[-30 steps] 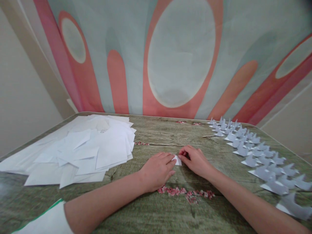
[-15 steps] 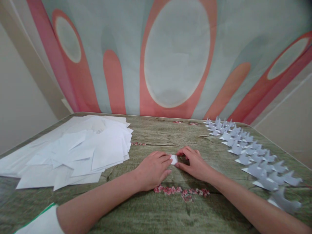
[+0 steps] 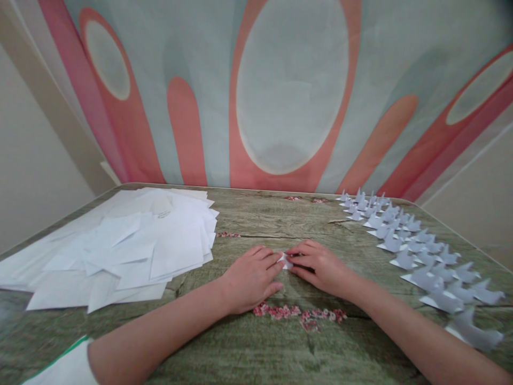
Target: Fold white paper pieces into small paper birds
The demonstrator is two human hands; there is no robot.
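A small piece of white folded paper (image 3: 286, 261) lies on the wooden-patterned table, between my two hands. My left hand (image 3: 255, 279) rests palm down, its fingertips holding the paper's left edge against the table. From the other side, my right hand (image 3: 319, 267) pinches the paper with thumb and fingers close together. Part of the paper rises in a small peak, and the fingertips hide some of its edges.
Loose white paper sheets (image 3: 176, 240) are heaped at the left. Several folded white paper birds (image 3: 427, 278) stand in rows along the right side. Pink flower prints (image 3: 280, 312) decorate the table (image 3: 224, 350). A patterned backdrop (image 3: 216, 107) hangs behind.
My right hand's fingers have moved left over the paper and drawn closer together. The paper, flat before, now shows a raised fold. My left hand stays nearly in place.
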